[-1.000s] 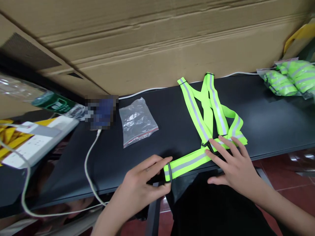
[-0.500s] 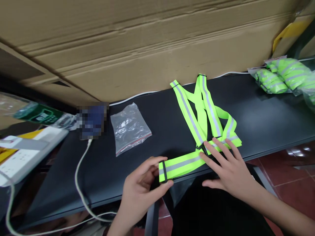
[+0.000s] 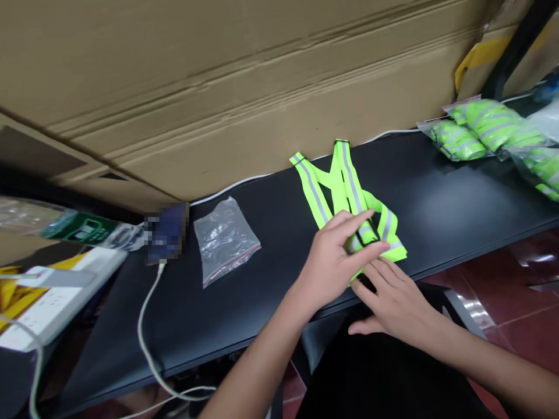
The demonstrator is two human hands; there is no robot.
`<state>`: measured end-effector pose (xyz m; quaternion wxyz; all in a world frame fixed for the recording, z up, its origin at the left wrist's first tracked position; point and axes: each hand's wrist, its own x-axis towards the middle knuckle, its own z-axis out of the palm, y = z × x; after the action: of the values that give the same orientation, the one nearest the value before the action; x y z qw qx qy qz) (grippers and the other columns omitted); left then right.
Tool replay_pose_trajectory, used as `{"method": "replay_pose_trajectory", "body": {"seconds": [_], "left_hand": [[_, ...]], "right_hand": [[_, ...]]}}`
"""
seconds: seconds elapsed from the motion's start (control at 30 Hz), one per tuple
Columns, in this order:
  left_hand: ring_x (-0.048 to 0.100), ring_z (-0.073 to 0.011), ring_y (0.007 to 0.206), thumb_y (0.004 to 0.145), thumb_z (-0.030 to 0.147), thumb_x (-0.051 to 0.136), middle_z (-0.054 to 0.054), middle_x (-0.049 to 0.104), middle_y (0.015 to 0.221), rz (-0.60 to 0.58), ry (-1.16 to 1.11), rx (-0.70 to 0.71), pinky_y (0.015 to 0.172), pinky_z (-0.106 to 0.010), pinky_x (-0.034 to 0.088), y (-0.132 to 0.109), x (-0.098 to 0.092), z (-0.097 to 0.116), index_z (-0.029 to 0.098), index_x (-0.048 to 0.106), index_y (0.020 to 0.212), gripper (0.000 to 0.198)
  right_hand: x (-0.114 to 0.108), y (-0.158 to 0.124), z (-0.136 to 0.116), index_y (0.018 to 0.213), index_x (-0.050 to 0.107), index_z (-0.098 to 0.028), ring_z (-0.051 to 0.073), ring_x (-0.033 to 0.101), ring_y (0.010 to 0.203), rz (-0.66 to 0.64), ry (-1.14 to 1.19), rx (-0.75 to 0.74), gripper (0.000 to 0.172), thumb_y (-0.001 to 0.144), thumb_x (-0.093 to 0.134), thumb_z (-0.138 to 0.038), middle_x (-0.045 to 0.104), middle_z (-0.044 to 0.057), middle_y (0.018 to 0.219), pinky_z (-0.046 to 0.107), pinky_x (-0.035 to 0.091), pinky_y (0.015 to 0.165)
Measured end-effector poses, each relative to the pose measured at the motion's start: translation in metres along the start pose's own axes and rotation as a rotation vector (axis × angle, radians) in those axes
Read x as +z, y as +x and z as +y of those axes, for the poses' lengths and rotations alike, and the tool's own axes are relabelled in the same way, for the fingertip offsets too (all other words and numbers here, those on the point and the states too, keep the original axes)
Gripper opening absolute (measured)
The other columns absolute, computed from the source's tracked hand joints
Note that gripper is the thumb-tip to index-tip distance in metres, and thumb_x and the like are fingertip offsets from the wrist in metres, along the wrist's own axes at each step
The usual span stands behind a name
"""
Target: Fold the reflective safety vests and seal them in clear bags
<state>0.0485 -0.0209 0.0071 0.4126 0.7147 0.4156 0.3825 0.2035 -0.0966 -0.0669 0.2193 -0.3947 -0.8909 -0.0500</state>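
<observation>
A neon-yellow reflective vest (image 3: 336, 180) made of straps with grey stripes lies on the black tabletop, its shoulder ends against the cardboard. My left hand (image 3: 336, 256) grips the end of its waist strap, with the black buckle (image 3: 369, 234) between thumb and fingers, folded over onto the vest's middle. Just below, my right hand (image 3: 388, 291) lies with fingers stretched over the waist strap, partly under the left hand. The part of the strap beneath both hands is hidden. To the left lies a clear zip bag (image 3: 227, 241) with a red seal line, flat on the tabletop.
Bagged neon vests (image 3: 493, 128) are piled at the right back. A cardboard wall (image 3: 262, 99) stands behind the black table (image 3: 458, 192). On the left are a blurred-out blue item (image 3: 170, 230), a white cable (image 3: 142, 326) and a white power strip (image 3: 65, 294).
My left hand has carried the buckled strap end rightward and folded it over onto the vest. My right hand stays by the waist strap. The camera view has shifted slightly.
</observation>
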Motion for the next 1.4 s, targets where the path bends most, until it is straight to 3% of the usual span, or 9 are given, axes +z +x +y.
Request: {"method": "replay_pose_trajectory", "body": {"seconds": [0.1,0.2,0.33,0.63,0.83,0.93,1.1,1.3,1.4], "left_hand": [[0.06,-0.0203,0.085,0.087,0.039,0.074,-0.003,0.06,0.095,-0.271,0.224,0.041,0.078,-0.035,0.051,0.018,0.011,0.004,0.021,0.065,0.131,0.048],[0.061,-0.0251,0.103,0.085,0.038,0.076,-0.007,0.064,0.109,-0.386,0.314,0.062,0.087,-0.038,0.051,0.028,0.021,0.0,0.021,0.061,0.128,0.048],[0.064,-0.0219,0.09,0.074,0.035,0.086,-0.003,0.066,0.099,-0.37,0.332,0.018,0.079,-0.035,0.053,0.03,0.031,-0.011,0.02,0.058,0.104,0.043],[0.067,-0.0197,0.085,0.075,0.034,0.087,-0.005,0.073,0.093,-0.109,0.358,0.389,0.078,-0.033,0.056,0.025,0.043,-0.034,0.017,0.067,0.097,0.033],[0.067,-0.0221,0.095,0.083,0.038,0.079,-0.009,0.073,0.11,-0.332,0.428,0.433,0.089,-0.039,0.056,0.028,0.035,-0.032,0.016,0.075,0.084,0.022],[0.061,-0.0242,0.106,0.097,0.036,0.062,-0.012,0.062,0.121,-0.395,0.531,0.355,0.09,-0.041,0.055,0.02,0.022,-0.021,0.018,0.077,0.102,0.024],[0.056,-0.0277,0.115,0.095,0.022,0.057,-0.013,0.061,0.119,-0.327,0.545,0.245,0.097,-0.048,0.053,-0.006,-0.001,-0.017,0.019,0.054,0.14,0.045],[0.072,-0.0193,0.097,0.088,0.016,0.07,-0.004,0.075,0.099,-0.086,0.175,0.136,0.09,-0.035,0.058,-0.013,0.003,-0.02,0.021,0.066,0.106,0.019],[0.073,-0.0179,0.087,0.086,0.015,0.073,-0.002,0.076,0.09,0.058,0.188,0.152,0.081,-0.032,0.06,-0.003,0.012,-0.017,0.021,0.071,0.092,0.009]], "right_hand": [[0.001,-0.001,0.001,0.123,0.068,-0.011,0.038,0.063,0.112,0.039,0.032,-0.007,0.075,0.083,0.059,-0.075,0.069,0.023,0.117,0.053,0.048,0.098],[0.001,-0.002,0.003,0.122,0.068,-0.01,0.033,0.065,0.104,0.099,0.081,-0.004,0.067,0.091,0.056,-0.068,0.071,0.019,0.113,0.048,0.051,0.094],[-0.002,-0.003,0.005,0.123,0.067,-0.009,0.028,0.066,0.104,0.146,0.166,-0.006,0.057,0.097,0.052,-0.058,0.073,0.015,0.112,0.041,0.051,0.093],[-0.003,-0.007,0.004,0.121,0.069,-0.013,0.028,0.064,0.111,0.202,0.195,0.054,0.05,0.095,0.059,-0.053,0.075,0.012,0.115,0.047,0.04,0.109],[-0.004,-0.006,0.008,0.121,0.07,-0.01,0.028,0.066,0.11,0.194,0.184,-0.001,0.046,0.096,0.057,-0.047,0.075,0.012,0.117,0.041,0.051,0.098],[-0.002,-0.005,0.008,0.116,0.071,-0.011,0.027,0.066,0.107,0.21,0.196,0.013,0.042,0.095,0.06,-0.045,0.076,0.011,0.11,0.042,0.051,0.1],[0.0,-0.005,0.006,0.111,0.073,-0.012,0.025,0.066,0.104,0.234,0.215,0.036,0.038,0.094,0.061,-0.044,0.076,0.01,0.105,0.039,0.05,0.102],[-0.002,-0.004,0.006,0.116,0.071,-0.009,0.025,0.066,0.105,0.189,0.21,0.015,0.043,0.092,0.064,-0.044,0.076,0.011,0.111,0.039,0.05,0.103],[-0.002,-0.004,0.006,0.122,0.07,-0.011,0.025,0.064,0.114,0.176,0.203,0.016,0.046,0.094,0.061,-0.046,0.074,0.012,0.121,0.04,0.049,0.105]]}}
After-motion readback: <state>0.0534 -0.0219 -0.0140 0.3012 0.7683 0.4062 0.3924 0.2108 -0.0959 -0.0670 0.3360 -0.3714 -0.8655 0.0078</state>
